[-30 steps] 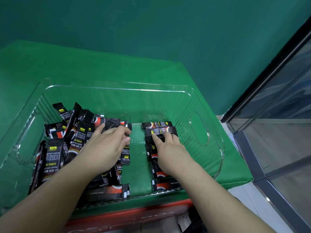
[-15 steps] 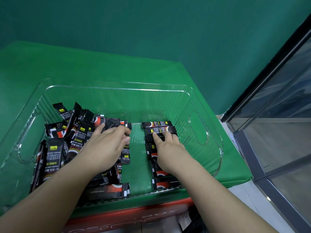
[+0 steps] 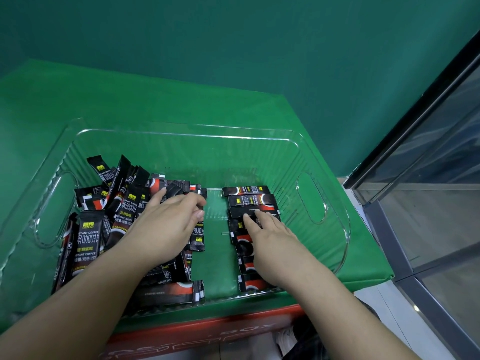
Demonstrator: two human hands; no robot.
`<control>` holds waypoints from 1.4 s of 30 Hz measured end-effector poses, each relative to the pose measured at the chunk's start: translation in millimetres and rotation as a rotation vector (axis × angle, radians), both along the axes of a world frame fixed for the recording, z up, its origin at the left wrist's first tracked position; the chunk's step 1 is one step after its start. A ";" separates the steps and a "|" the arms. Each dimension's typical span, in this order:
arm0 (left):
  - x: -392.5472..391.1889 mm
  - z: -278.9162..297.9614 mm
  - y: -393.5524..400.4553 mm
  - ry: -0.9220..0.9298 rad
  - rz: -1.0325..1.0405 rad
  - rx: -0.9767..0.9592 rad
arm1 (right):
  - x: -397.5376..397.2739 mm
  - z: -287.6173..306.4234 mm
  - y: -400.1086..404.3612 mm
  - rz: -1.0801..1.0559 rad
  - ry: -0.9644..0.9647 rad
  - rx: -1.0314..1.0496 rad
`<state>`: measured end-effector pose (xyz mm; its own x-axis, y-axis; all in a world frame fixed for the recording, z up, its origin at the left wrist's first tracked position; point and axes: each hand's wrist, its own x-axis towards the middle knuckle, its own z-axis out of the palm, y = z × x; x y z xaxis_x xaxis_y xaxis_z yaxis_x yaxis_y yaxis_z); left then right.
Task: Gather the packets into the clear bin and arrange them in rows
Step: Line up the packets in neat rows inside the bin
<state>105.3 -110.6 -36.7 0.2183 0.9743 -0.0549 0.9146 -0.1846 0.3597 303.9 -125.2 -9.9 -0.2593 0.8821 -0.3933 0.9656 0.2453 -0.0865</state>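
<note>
Green cloth covers the tabletop (image 3: 324, 120) under the clear bin (image 3: 181, 132). Left hand (image 3: 166, 227) curls over the loose packets (image 3: 88, 237); right hand (image 3: 270, 235) presses flat on the tidy row (image 3: 250, 201). Sorting is midway, I'd say: next packet goes beside that row.

Right hand (image 3: 270, 237) slightly nearer on the row of packets (image 3: 250, 203).

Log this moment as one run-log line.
stage: arranging rows | left hand: on loose pile of black coffee packets | right hand: fingers flat on neat packet row | clear plastic bin: holds all
</note>
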 end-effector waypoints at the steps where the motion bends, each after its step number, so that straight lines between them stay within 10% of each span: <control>1: -0.1 0.1 -0.1 0.000 0.000 -0.001 | 1.1 0.1 -1.5 -0.006 -0.007 -0.009; 42: -2.2 -10.2 0.3 -0.116 0.058 0.125 | -79.6 -10.3 24.3 -0.119 0.224 0.138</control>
